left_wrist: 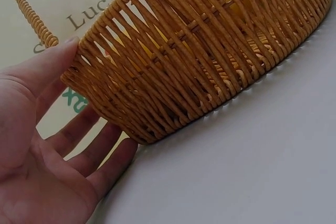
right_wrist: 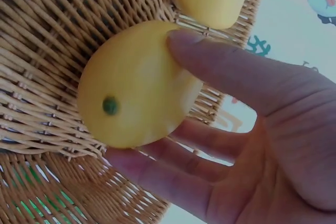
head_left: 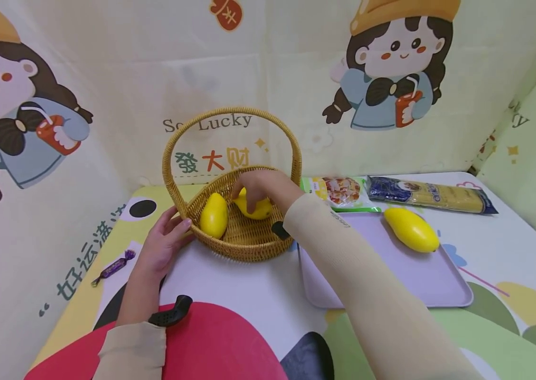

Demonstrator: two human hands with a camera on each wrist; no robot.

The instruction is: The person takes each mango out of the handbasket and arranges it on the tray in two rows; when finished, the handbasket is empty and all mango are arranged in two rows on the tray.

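In the head view, the right hand (head_left: 263, 184) partly hides the held mango (head_left: 263, 210) inside the wicker basket (head_left: 248, 252) at the frame's centre; the right wrist view reveals its thumb and fingers gripping the fruit, a green spot (right_wrist: 110, 105) on one end. The left wrist view shows the left hand (left_wrist: 50, 145) with extended fingers against the basket's side, thumb on the rim, while only the head view includes another mango (head_left: 411, 229) on the lilac tray (head_left: 431, 279) at right.
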